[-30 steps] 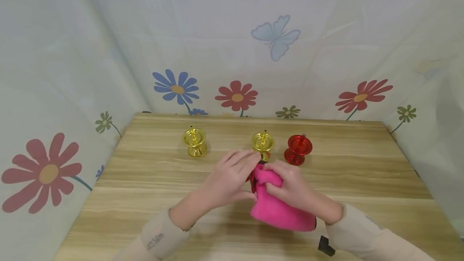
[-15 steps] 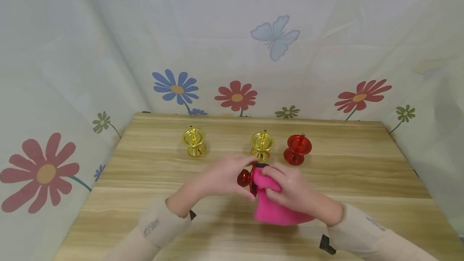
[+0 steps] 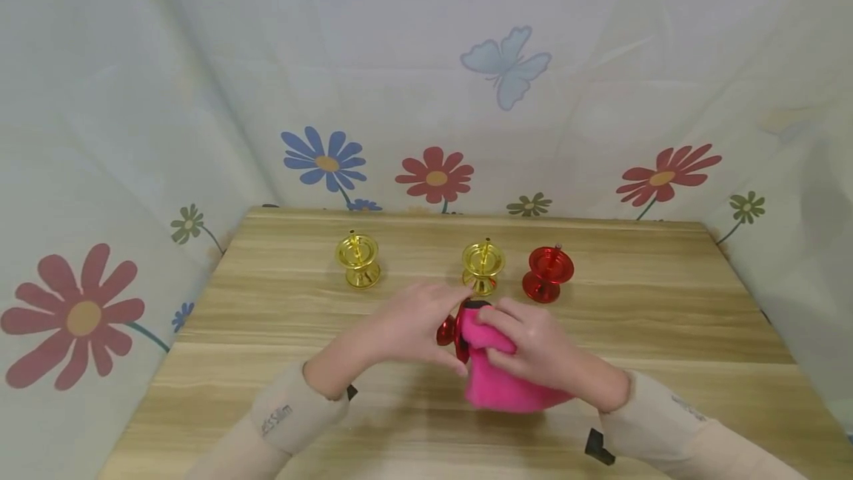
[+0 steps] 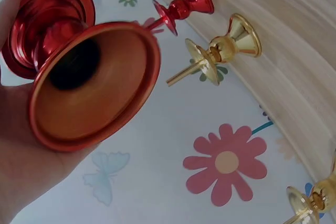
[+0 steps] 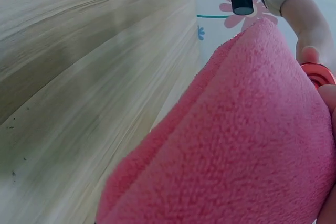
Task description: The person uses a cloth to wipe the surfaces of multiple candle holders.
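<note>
My left hand (image 3: 415, 326) holds a shiny red candle holder (image 4: 100, 87) by the rim of its dish, thumb and fingers on opposite sides. The holder is tipped sideways, and its hollow base faces the left wrist camera. In my right hand (image 3: 536, 339) is a bunched pink cloth (image 3: 509, 384) with a dark edge, pressed against the dish side of the holder. The cloth hides the holder's spike. Fuzzy and folded, the cloth (image 5: 236, 140) hangs below the fingers and fills much of the right wrist view.
Behind the hands, a gold candle holder (image 3: 483, 267) and a second red candle holder (image 3: 548, 274) stand upright on the wooden table (image 3: 280, 347). Another gold candle holder (image 3: 358, 261) stands farther left. A flower-printed curtain (image 3: 373, 80) hangs behind the table.
My left hand has shifted slightly left and spread from over the red holder to its dish rim, so its base shows. The cloth has moved slightly left against it.
</note>
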`<state>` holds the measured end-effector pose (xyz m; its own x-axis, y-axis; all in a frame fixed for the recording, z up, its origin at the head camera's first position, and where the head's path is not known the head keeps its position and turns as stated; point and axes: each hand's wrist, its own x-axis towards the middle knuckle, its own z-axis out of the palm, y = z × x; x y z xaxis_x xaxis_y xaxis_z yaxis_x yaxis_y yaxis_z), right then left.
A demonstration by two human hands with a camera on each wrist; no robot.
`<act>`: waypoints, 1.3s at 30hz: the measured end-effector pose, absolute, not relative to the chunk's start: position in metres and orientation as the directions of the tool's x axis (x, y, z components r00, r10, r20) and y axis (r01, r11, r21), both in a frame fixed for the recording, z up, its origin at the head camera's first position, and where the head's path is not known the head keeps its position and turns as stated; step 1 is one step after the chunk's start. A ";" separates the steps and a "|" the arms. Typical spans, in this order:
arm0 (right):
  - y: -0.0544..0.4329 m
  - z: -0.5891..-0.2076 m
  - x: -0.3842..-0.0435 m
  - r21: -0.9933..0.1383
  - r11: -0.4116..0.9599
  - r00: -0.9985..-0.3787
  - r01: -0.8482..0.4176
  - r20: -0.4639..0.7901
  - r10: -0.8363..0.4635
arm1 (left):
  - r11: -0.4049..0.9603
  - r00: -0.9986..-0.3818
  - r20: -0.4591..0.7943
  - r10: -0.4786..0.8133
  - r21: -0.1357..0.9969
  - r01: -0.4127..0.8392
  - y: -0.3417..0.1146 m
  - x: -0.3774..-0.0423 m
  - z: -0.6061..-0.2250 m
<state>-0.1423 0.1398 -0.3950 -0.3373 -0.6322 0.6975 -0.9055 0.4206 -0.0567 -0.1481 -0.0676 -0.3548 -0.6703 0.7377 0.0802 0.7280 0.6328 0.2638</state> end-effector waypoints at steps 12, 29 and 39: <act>0.150 -0.390 -0.142 -0.119 0.437 -0.385 -0.892 0.706 -0.594 | 0.632 -0.680 0.253 0.688 0.252 0.733 -0.072 -0.148 -0.373; 0.167 -0.386 -0.143 -0.778 0.399 -0.859 -0.485 0.340 -0.383 | 0.650 -0.784 0.382 0.490 0.440 0.620 -0.078 -0.146 -0.389; 0.155 -0.384 -0.144 -0.858 0.395 -0.917 -0.328 0.189 -0.352 | 0.597 -0.698 0.435 0.569 0.365 0.714 -0.067 -0.143 -0.393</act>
